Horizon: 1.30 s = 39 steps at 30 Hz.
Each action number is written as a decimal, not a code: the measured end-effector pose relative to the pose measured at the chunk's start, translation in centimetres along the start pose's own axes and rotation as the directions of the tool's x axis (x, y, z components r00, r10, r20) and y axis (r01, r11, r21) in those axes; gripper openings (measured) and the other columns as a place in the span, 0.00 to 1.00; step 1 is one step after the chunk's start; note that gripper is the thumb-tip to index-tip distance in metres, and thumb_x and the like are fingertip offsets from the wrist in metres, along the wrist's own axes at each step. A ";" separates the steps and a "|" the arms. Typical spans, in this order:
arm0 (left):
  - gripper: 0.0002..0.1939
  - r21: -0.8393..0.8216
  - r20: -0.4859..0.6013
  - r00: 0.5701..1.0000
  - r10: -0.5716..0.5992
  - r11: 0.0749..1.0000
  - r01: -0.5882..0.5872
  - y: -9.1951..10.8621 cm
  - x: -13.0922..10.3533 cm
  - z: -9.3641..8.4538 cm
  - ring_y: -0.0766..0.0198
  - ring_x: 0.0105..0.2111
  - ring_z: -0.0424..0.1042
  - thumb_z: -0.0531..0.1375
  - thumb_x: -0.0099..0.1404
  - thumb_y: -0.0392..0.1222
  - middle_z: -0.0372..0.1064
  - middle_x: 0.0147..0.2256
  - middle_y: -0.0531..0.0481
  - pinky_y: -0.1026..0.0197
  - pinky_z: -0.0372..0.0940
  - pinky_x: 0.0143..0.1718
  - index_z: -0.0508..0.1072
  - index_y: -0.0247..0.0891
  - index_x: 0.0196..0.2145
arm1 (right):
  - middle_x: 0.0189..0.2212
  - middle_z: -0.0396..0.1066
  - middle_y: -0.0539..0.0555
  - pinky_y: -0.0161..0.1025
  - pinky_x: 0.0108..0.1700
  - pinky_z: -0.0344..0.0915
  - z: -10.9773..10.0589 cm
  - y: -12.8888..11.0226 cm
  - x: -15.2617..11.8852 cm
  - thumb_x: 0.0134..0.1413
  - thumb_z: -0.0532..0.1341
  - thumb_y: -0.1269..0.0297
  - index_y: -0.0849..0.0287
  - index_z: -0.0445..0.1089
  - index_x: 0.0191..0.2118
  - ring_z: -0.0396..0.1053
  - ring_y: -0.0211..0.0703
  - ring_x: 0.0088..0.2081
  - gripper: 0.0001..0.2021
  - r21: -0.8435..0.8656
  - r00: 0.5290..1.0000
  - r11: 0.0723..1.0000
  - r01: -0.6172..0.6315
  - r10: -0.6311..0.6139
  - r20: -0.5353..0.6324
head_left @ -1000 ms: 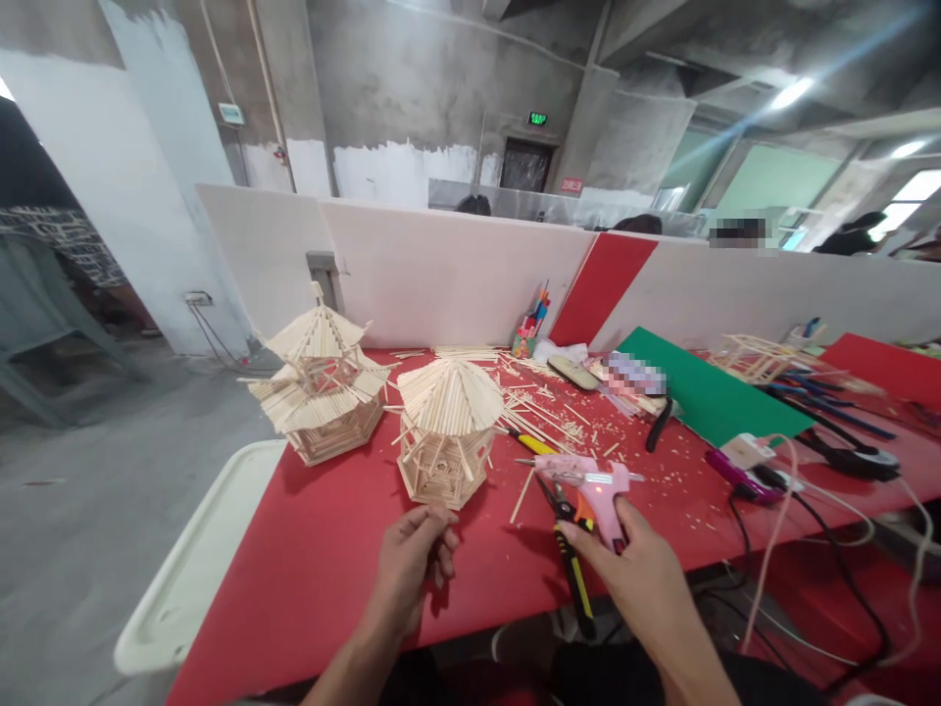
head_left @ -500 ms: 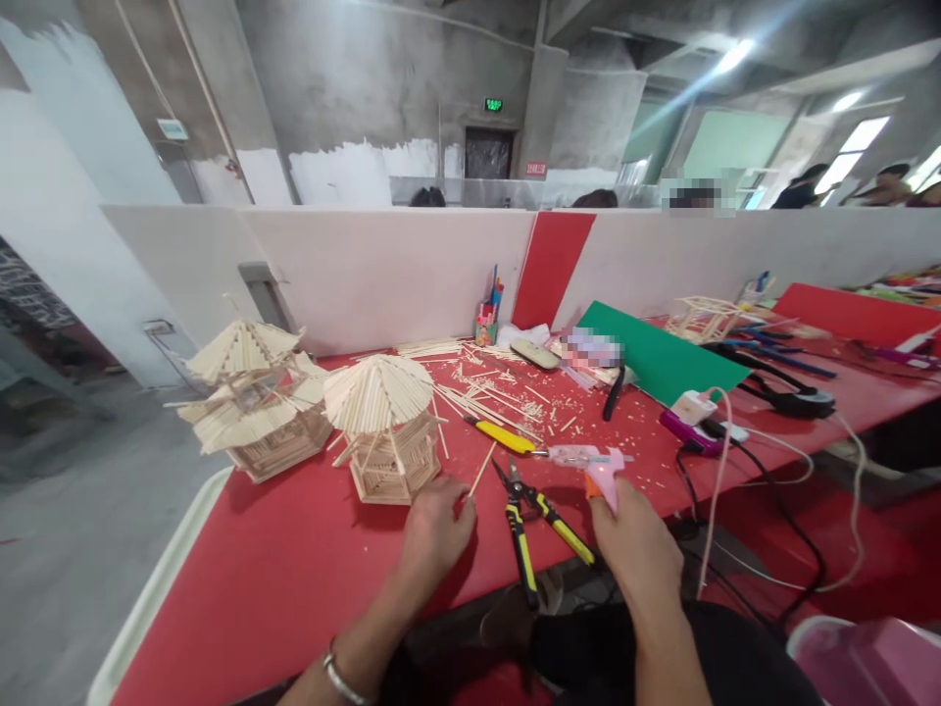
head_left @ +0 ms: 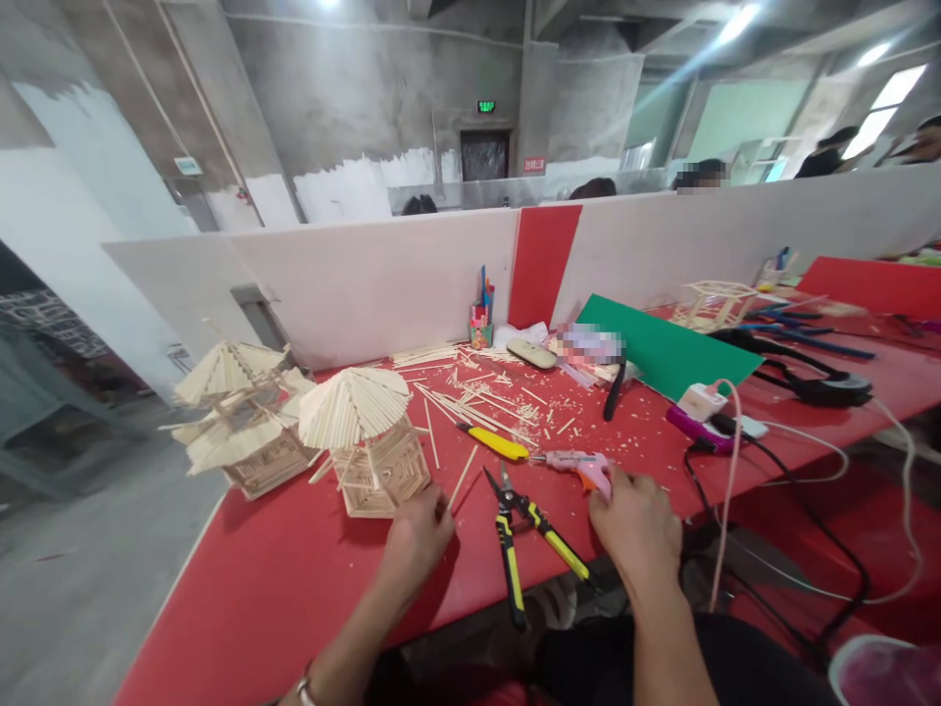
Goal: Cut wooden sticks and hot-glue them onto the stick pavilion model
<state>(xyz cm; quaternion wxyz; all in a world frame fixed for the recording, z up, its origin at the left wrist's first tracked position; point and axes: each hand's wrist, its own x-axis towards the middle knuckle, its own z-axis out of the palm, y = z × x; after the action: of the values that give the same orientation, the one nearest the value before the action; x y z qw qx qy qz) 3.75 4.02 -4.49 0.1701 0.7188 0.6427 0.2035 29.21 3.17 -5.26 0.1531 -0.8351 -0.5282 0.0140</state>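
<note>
Left hand: The left hand is low, by the front corner of the near pavilion model. Its fingers are curled in. The bottom end of a thin wooden stick meets the fingertips, but I cannot tell if they pinch it.
Right hand: The right hand is wrapped around the handle end of the pink hot glue gun. The gun's nose points left, close to the tip of the yellow knife.
Near pavilion model: The near pavilion model stands upright on the red desk, just past the left hand. It is made of little sticks and has a pointy round roof.
Far pavilion model: The far pavilion model stands to the left of it, with two roofs, one above the other.
Cutters: The cutters, with yellow and black handles, lie spread wide between the two hands.
Yellow knife: The yellow knife lies flat behind the cutters.
Stick pile: Loose sticks and tiny bits are spread behind the knife.
Pen cup: The pen cup stands at the back, near the pale low wall.
Green board: A green board leans or lies at the back right; I cannot tell which.
Plugs: A white plug sits on a purple power strip, right of the right hand.
</note>
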 end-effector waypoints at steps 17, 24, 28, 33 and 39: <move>0.17 -0.834 -0.019 0.990 -0.136 0.549 0.060 0.2 -9.2 -4.4 0.64 0.23 0.67 0.60 0.56 0.55 0.68 0.22 0.50 0.64 0.63 0.26 0.73 0.36 0.29 | 0.38 0.72 0.58 0.37 0.40 0.64 3.7 -18.5 -3.9 0.48 0.54 0.71 0.60 0.71 0.43 0.70 0.43 0.36 0.16 0.765 0.890 0.578 0.284 -0.455 0.013; 0.18 -0.931 0.116 0.945 -0.306 0.299 0.211 -1.6 -9.2 -4.8 0.75 0.13 0.46 0.60 0.56 0.55 0.48 0.12 0.62 0.72 0.42 0.14 0.72 0.35 0.27 | 0.38 0.72 0.57 0.37 0.41 0.64 3.5 -17.7 -6.7 0.52 0.53 0.66 0.59 0.71 0.41 0.70 0.43 0.39 0.13 0.792 0.884 0.538 0.289 -0.468 -0.005; 0.21 -0.932 0.083 0.932 -0.352 0.304 0.198 -2.3 -8.3 -5.0 0.77 0.12 0.45 0.59 0.56 0.58 0.56 0.13 0.60 0.71 0.43 0.14 0.72 0.33 0.29 | 0.41 0.72 0.57 0.38 0.45 0.64 2.7 -15.9 -7.7 0.52 0.55 0.65 0.59 0.70 0.45 0.69 0.43 0.42 0.15 0.806 0.853 0.508 0.304 -0.522 0.006; 0.20 -0.958 0.083 0.921 -0.381 0.225 0.179 -2.6 -7.3 -5.2 0.77 0.12 0.49 0.62 0.54 0.55 0.68 0.22 0.55 0.72 0.43 0.12 0.72 0.35 0.34 | 0.45 0.72 0.55 0.38 0.49 0.64 2.2 -14.8 -8.7 0.52 0.56 0.67 0.56 0.70 0.48 0.70 0.42 0.45 0.17 0.824 0.806 0.469 0.317 -0.591 0.026; 0.17 -0.975 0.077 0.901 -0.428 0.157 0.158 -3.2 -6.7 -5.8 0.77 0.13 0.52 0.65 0.51 0.52 0.67 0.21 0.56 0.73 0.44 0.12 0.72 0.35 0.29 | 0.42 0.73 0.55 0.39 0.46 0.65 1.4 -15.6 -9.2 0.56 0.53 0.64 0.56 0.71 0.45 0.70 0.43 0.44 0.14 0.818 0.817 0.486 0.308 -0.575 0.034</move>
<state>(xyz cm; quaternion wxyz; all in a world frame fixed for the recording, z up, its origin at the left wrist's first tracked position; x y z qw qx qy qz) -2.56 -2.39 -1.66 0.5431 0.2885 0.5159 0.5964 11.19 1.52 -3.62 0.4157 -0.5019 -0.6829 0.3300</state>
